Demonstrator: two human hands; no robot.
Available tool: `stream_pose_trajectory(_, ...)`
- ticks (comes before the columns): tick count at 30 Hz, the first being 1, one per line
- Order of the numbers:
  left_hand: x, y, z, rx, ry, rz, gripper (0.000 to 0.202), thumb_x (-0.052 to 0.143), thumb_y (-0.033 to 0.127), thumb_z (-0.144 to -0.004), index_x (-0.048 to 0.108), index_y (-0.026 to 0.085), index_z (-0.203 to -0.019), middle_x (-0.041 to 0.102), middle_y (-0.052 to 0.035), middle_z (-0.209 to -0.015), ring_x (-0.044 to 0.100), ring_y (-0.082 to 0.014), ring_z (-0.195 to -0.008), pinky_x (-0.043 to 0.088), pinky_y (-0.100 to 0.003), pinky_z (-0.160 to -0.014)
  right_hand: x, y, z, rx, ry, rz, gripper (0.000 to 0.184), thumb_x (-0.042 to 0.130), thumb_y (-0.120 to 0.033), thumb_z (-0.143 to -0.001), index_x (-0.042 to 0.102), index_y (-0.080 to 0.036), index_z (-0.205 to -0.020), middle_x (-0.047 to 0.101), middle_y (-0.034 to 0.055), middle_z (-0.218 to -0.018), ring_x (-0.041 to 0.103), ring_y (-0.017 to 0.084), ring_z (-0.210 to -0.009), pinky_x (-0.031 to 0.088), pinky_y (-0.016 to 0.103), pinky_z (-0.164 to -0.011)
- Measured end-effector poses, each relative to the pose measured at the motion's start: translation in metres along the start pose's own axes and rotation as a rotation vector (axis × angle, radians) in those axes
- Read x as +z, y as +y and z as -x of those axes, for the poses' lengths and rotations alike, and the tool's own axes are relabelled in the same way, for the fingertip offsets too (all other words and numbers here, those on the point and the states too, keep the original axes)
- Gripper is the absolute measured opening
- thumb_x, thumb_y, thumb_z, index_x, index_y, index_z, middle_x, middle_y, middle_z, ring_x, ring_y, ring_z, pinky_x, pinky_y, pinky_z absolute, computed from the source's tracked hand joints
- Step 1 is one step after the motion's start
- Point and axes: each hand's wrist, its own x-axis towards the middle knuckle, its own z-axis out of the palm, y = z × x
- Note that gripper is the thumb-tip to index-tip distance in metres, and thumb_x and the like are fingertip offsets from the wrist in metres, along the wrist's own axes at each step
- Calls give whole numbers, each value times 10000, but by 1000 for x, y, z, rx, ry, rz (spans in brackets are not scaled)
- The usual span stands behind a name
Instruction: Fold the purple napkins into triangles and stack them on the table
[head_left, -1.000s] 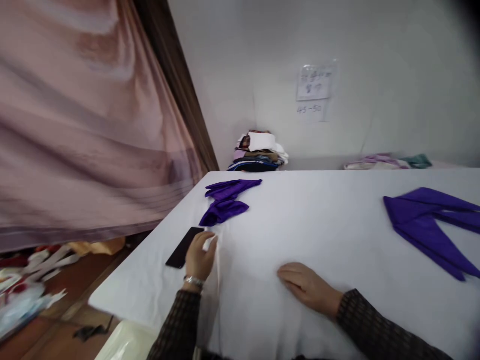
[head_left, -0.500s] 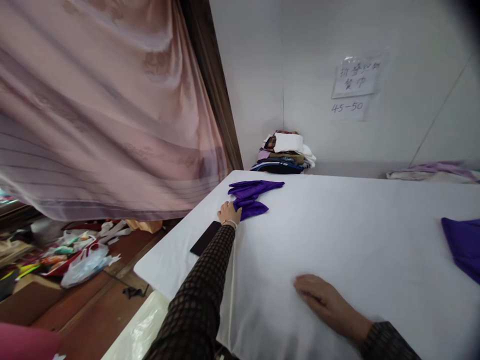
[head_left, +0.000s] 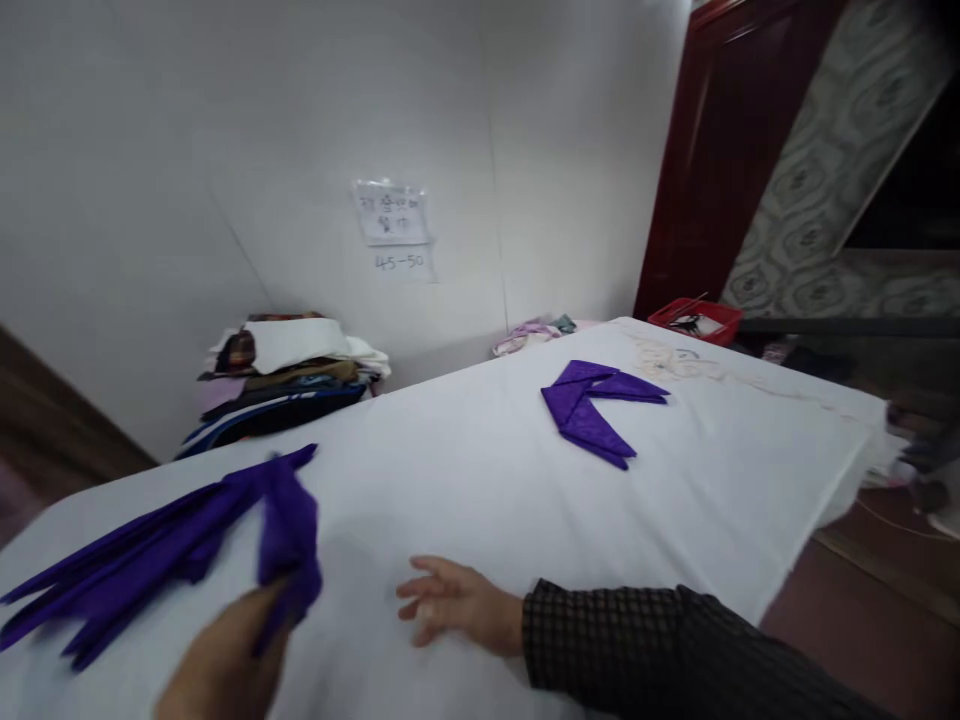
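Note:
My left hand, blurred by motion at the bottom left, is closed on a purple cloth napkin. More purple cloth stretches from there to the left edge in long pointed folds; I cannot tell whether it is one piece or two. My right hand hovers over or rests on the white-covered table, fingers spread, holding nothing. Farther back on the right lies another purple napkin, folded flat with two pointed arms.
A pile of folded clothes stands behind the table's back left edge. Beyond the far edge are pale purple cloth and a red basket. A pale stringy patch lies at the table's far right. Paper signs hang on the wall.
My view has swung to the right. My left hand has come back nearer with the purple cloth in it. My right hand's fingers have spread apart.

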Motion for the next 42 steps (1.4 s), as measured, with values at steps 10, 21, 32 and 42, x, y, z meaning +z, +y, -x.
stream_pose_trajectory(10,53,106,67,-27,-135,331,432,533,537,-740,628,246,-1045,636,-64,-1124,602,-263,-1034,526,-396,-863,-4,-8,-5,47,96,-268,416,744,-336,-694,640,-174,-1062,669,62,-953,621,175,-851,474,341,-779)
stream_pose_trajectory(21,59,103,77,-256,-78,330,428,559,518,-674,653,242,-987,709,-35,-988,651,-254,-915,521,-348,-802,6,-20,4,-92,-106,12,455,777,-382,-624,667,-173,-1013,669,38,-953,593,197,-963,361,422,-984)
stream_pose_trajectory(32,38,104,74,-443,72,481,441,554,567,-676,651,192,-887,706,-32,-850,630,-233,-854,495,-323,-779,-10,-7,-4,-77,197,274,559,768,-363,-601,602,-147,-1089,561,-57,-639,460,68,-524,362,226,-529)
stream_pose_trajectory(42,30,94,70,-484,-14,523,485,395,593,-802,678,199,-782,709,-31,-743,645,-227,-734,530,-323,-652,11,-30,27,-391,184,950,343,547,-362,-835,620,-216,-1137,655,48,-971,580,144,-791,462,255,-659)
